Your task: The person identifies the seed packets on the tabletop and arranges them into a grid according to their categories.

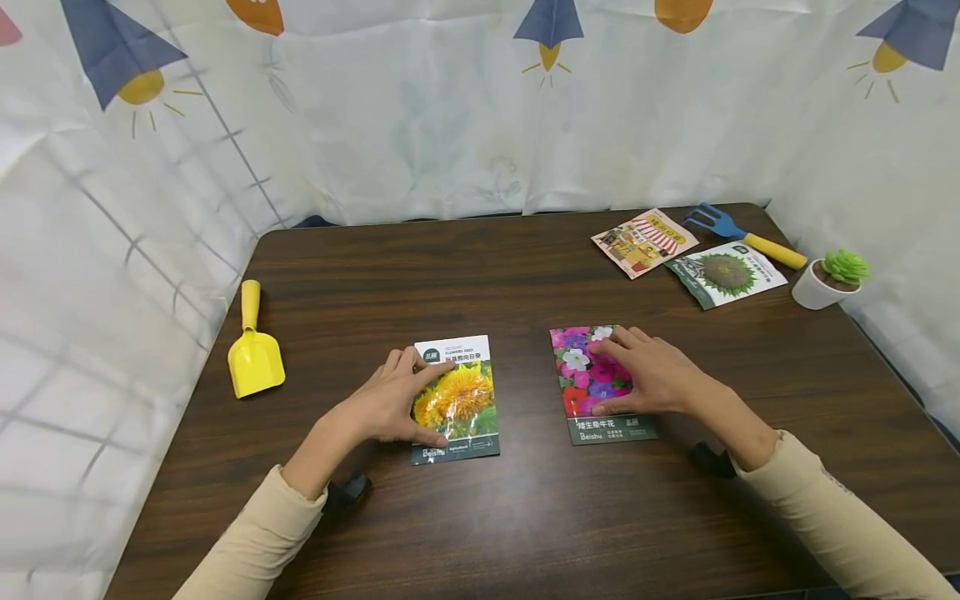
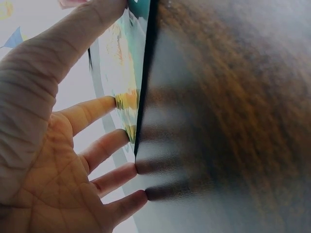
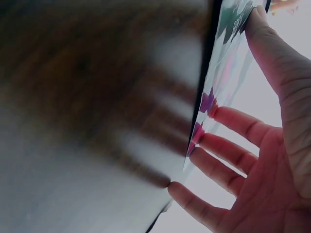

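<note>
While lying flat near the front edge of the table [image 1: 525,517], left of its middle, taking the spread fingers of the left hand [image 1: 390,404]: the sunflower seed packet [image 1: 465,400], yellow bloom up, white band toward the back edge. Fingertips [image 2: 109,103] down on its left half, thumb at its lower left corner, nothing pinched, palm raised off the paper. Pressing likewise with straight, splayed fingers, the right hand [image 1: 652,375], on the morning glory seed packet [image 1: 585,375], pink and purple flowers up, dark label strip toward the front edge, right of the middle. Fingertips [image 3: 221,112] on the printed face, the little finger reaching past the packet onto the wood, thumb at the lower part of the picture. Well apart, the two packets, bare wood between them.

Near the left edge, a yellow toy shovel [image 1: 253,354], handle pointing to the back. Toward the back right corner, a striped seed packet [image 1: 643,242] and, just beside it, a dark sunflower packet [image 1: 726,273]. Behind those, a blue toy rake [image 1: 742,233] with a yellow handle. At the right edge, a small white pot with a green succulent [image 1: 831,279]. Around the table on three sides, a white printed curtain [image 1: 450,108].
</note>
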Demonstrator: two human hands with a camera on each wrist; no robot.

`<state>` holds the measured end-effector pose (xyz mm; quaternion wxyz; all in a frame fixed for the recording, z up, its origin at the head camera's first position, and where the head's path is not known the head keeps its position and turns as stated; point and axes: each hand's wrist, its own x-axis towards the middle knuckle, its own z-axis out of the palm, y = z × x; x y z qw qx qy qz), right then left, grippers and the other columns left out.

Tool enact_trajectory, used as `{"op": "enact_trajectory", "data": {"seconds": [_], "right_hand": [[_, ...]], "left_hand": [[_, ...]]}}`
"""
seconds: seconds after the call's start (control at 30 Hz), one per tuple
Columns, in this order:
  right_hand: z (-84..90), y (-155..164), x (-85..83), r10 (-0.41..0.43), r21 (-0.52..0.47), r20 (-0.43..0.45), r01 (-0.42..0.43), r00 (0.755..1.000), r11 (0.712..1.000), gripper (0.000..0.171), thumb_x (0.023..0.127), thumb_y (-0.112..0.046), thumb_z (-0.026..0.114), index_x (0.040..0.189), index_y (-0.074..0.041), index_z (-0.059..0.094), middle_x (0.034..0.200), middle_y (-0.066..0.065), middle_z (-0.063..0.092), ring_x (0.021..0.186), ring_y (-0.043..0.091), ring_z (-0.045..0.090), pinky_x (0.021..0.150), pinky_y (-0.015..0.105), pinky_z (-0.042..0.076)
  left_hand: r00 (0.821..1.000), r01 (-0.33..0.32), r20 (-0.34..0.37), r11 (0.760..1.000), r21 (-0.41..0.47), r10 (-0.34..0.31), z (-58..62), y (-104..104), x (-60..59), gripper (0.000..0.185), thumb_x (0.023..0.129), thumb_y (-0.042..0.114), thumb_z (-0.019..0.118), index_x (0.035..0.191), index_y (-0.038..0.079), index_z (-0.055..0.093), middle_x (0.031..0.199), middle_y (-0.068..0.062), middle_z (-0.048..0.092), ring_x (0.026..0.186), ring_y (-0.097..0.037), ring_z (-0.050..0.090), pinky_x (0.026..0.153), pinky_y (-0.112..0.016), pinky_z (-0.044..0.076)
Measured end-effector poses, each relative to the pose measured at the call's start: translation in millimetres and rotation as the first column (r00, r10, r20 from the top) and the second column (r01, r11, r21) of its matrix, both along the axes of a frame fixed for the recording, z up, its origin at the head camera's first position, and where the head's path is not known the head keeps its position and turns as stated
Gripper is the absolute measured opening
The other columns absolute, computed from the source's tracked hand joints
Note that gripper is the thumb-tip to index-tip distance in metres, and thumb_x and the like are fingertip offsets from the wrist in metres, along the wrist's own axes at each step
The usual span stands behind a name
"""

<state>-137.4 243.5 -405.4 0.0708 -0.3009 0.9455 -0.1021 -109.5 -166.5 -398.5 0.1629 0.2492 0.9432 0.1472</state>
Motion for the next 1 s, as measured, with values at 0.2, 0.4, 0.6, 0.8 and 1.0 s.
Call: {"op": "enact_trajectory", "data": {"seconds": [0.2,0.4,0.6,0.8,1.0], "right_hand": [[-0.6,-1.7,-0.3,-0.007,0.018,0.000,0.007,1.000,1.000,0.095,0.071,-0.077,0.076,0.141,-0.016,0.059,0.123,0.008,0.056,0.112,0.028,0.053,0.091,0.057,0.050],[-0.7,-2.8,0.0,-0.010,0.019,0.001,0.010,1.000,1.000,0.095,0.072,-0.076,0.076,0.142,-0.015,0.058,0.127,0.011,0.056,0.115,0.031,0.053,0.093,0.060,0.049],[0.0,-5.3,0.5,-0.011,0.027,0.006,0.011,1.000,1.000,0.095,0.071,-0.077,0.076,0.142,-0.015,0.058,0.125,0.009,0.056,0.112,0.029,0.053,0.092,0.057,0.050],[-0.3,-7.2,-0.2,-0.003,0.042,0.001,0.003,1.000,0.999,0.095,0.072,-0.077,0.075,0.142,-0.016,0.057,0.126,0.008,0.055,0.112,0.027,0.053,0.092,0.055,0.050],[-0.6,-7.9,-1.0,0.008,0.048,-0.005,-0.008,1.000,0.999,0.097,0.072,-0.079,0.074,0.143,-0.016,0.057,0.127,0.009,0.055,0.112,0.028,0.052,0.092,0.055,0.050]], "left_hand": [[1.000,0.000,-0.004,1.000,0.008,0.000,-0.6,0.0,0.3,0.109,0.067,0.062,0.089,0.157,0.025,0.043,0.120,-0.006,0.040,0.109,-0.027,0.037,0.085,-0.041,0.038],[1.000,-0.004,0.000,1.000,-0.001,0.004,-0.7,0.2,-0.5,0.109,0.066,0.063,0.089,0.157,0.026,0.043,0.120,-0.006,0.040,0.107,-0.026,0.036,0.083,-0.040,0.037],[1.000,0.002,-0.004,1.000,-0.003,-0.002,-1.6,-0.1,-1.0,0.108,0.066,0.064,0.089,0.157,0.026,0.043,0.122,-0.006,0.041,0.107,-0.025,0.036,0.083,-0.039,0.037],[1.000,0.008,-0.011,1.000,-0.009,-0.009,-1.3,0.7,-1.6,0.109,0.066,0.064,0.089,0.157,0.026,0.043,0.123,-0.006,0.041,0.108,-0.026,0.037,0.085,-0.040,0.038],[1.000,-0.002,-0.002,1.000,-0.016,0.002,-0.3,1.3,-1.2,0.109,0.066,0.065,0.089,0.157,0.027,0.043,0.123,-0.006,0.041,0.108,-0.026,0.036,0.085,-0.040,0.038]]}}
